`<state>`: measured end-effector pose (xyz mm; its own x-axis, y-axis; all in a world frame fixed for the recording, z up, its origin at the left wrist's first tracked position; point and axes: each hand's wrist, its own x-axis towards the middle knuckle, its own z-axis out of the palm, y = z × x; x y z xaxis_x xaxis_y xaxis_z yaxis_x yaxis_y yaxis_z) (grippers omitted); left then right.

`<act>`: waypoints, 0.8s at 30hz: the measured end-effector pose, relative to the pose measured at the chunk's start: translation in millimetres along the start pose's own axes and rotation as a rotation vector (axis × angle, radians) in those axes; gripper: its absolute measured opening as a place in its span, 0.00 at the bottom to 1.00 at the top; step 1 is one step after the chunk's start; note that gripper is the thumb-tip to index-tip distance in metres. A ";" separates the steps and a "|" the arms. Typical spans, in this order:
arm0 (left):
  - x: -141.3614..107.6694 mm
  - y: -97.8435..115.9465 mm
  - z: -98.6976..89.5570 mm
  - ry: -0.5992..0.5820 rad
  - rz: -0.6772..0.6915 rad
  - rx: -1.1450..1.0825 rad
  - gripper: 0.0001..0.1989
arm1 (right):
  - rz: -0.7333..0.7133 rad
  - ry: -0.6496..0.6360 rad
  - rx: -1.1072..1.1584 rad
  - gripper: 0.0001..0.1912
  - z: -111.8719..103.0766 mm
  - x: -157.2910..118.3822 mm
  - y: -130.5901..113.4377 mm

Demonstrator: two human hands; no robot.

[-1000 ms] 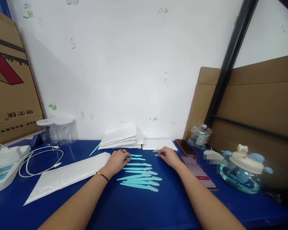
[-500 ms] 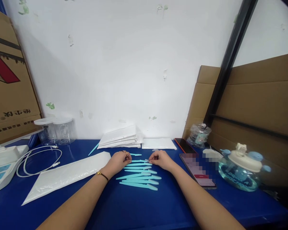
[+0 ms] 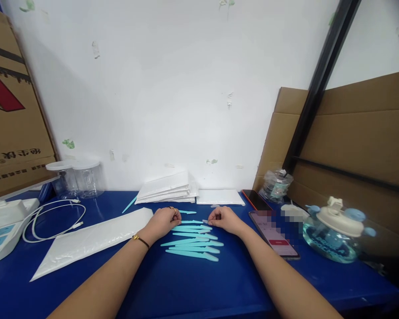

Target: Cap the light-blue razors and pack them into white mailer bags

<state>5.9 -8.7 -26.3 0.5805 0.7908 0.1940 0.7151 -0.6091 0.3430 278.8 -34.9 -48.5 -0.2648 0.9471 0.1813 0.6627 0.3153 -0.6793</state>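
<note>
My left hand (image 3: 168,219) pinches the handle end of a teal eyebrow razor (image 3: 192,221) held level above the table. A small clear blade cap (image 3: 205,221) is between the fingertips of my right hand (image 3: 224,219), right at the razor's blade end. Whether the cap still touches the blade I cannot tell. Below both hands several more teal eyebrow razors (image 3: 189,254) lie in a loose row, blade ends to the right. Another razor (image 3: 188,212) lies just beyond my left fingers. Behind the right hand is a small clear piece (image 3: 215,206).
A white padded mailer (image 3: 96,239) lies left, with a white cable (image 3: 36,217) beyond it. Stacked white mailers (image 3: 166,188) and a flat white packet (image 3: 220,197) line the wall. Two phones (image 3: 274,235) (image 3: 255,199) and a water bottle (image 3: 335,232) stand right on the blue table (image 3: 199,292).
My right hand has shifted slightly right with the clear cap, away from the razor's handle. The left hand stays nearly in place, and the view has tilted a little.
</note>
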 end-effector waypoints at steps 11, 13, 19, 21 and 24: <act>2.5 5.8 2.9 -0.031 0.008 -0.036 0.08 | -0.030 0.013 -0.006 0.08 18.3 1.2 -22.5; 3.1 4.4 3.1 -0.031 0.023 -0.032 0.08 | -0.070 0.038 -0.047 0.07 14.3 2.0 -20.9; 4.6 -11.0 3.7 0.148 0.019 0.060 0.16 | -0.043 0.390 -0.243 0.14 -16.3 5.6 15.0; 4.9 -13.9 3.8 0.119 -0.005 0.097 0.16 | -0.018 0.347 -0.303 0.16 -20.2 6.7 25.0; 4.6 -13.4 2.9 0.070 -0.008 0.127 0.14 | -0.037 0.234 -0.358 0.16 -15.8 9.3 27.6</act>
<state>0.2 2.9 -32.7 0.5491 0.7954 0.2565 0.7659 -0.6018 0.2263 305.8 -16.4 -54.3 -0.1544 0.9096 0.3857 0.8678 0.3115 -0.3872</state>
